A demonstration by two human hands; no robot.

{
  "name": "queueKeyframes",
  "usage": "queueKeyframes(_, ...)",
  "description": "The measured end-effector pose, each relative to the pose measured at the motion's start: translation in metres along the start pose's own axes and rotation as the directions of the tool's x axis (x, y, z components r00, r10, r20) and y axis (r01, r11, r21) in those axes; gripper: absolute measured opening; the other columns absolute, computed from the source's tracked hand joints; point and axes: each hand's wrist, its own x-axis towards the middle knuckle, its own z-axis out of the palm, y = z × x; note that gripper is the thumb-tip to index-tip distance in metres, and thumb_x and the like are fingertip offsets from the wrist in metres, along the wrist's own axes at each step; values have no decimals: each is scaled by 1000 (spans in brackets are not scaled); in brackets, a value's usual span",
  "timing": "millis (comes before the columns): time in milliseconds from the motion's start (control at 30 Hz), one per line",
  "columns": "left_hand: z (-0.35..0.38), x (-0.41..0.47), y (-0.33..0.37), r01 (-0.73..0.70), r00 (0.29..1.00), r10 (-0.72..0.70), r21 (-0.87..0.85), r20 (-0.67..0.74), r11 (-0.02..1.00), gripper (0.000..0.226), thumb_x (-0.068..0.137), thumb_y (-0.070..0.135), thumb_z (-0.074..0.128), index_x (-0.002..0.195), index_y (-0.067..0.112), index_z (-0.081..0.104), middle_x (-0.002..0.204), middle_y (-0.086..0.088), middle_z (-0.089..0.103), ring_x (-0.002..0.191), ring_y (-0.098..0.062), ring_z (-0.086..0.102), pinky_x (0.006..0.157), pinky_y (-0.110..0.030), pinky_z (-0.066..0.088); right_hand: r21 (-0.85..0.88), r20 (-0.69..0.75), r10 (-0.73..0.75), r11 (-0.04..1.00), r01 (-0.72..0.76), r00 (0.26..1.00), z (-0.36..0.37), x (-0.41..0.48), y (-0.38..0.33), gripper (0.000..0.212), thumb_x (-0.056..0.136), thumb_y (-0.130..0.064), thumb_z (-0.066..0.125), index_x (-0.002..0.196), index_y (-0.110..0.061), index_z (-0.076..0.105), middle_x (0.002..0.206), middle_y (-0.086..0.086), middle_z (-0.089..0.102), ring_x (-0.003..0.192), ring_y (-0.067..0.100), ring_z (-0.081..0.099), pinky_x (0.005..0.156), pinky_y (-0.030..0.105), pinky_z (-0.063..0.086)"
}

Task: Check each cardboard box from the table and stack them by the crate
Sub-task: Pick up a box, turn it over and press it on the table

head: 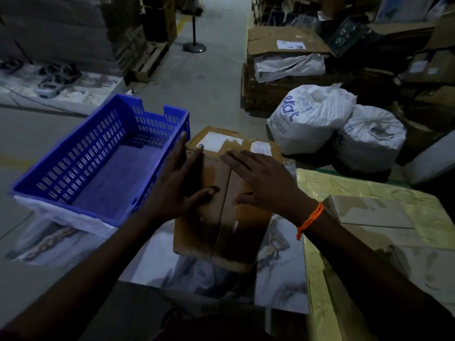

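A brown cardboard box [229, 232] with white labels at its far end lies just right of the blue plastic crate [98, 163], on a marbled surface. My left hand [182, 185] lies flat on the box's left top edge, fingers straight, touching the crate's side. My right hand [261, 180], with an orange band at the wrist, rests palm-down on the box's top with fingers spread. The crate holds nothing that I can see.
A table under yellowish plastic wrap [369, 217] stands at the right, with another box on it. Two white sacks [312, 116] sit on the floor beyond. Stacked cartons [283, 57] and a stand base [194, 46] line the aisle.
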Motion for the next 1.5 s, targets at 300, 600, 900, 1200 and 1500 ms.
queueKeyframes(300, 17, 5, 0, 4, 998, -13, -122, -68, 993, 69, 83, 52, 70, 139, 17, 49, 155, -9, 40, 155, -26, 19, 122, -45, 22, -26, -88, -66, 998, 64, 994, 3, -9, 3, 118, 54, -48, 97, 151, -12, 41, 151, 14, 53, 130, 39, 57, 101, 49, 50)
queueKeyframes(600, 52, -27, 1, -158, 978, 145, -81, -151, 984, 56, 85, 35, 70, 131, 16, 45, 147, -8, 38, 150, -34, 24, 125, -30, 19, -158, -171, -118, 983, 91, 978, 44, -47, -2, 81, 86, -29, 78, 155, -16, 38, 159, 11, 43, 144, 36, 45, 114, 52, 38)
queueKeyframes(900, 45, -24, -7, -299, 952, 306, 159, -16, 941, 48, 92, 36, 63, 133, 19, 48, 140, -7, 46, 141, -34, 38, 119, -63, 25, 1, -212, 8, 1000, -8, 977, 60, -54, -7, 59, 96, -41, 65, 147, -14, 53, 156, 10, 49, 145, 33, 43, 116, 54, 37)
queueKeyframes(1200, 23, 47, 16, -80, 986, 52, 177, 158, 981, 52, 103, 45, 46, 147, 18, 48, 151, -9, 49, 140, -26, 42, 116, -54, 35, 337, -52, 409, 866, -369, 911, 27, 11, 26, 59, 98, -50, 54, 145, -15, 53, 152, 14, 50, 139, 30, 45, 112, 45, 39)
queueKeyframes(1500, 47, 100, 15, -9, 906, -177, 435, 385, 900, 71, 102, 54, 0, 163, 19, 5, 171, -5, 1, 157, -20, -2, 125, -42, -2, 128, 169, 435, 880, -457, 884, 42, 51, 37, 75, 97, -52, 3, 162, -22, 25, 169, 6, 23, 157, 26, 17, 126, 52, 15)
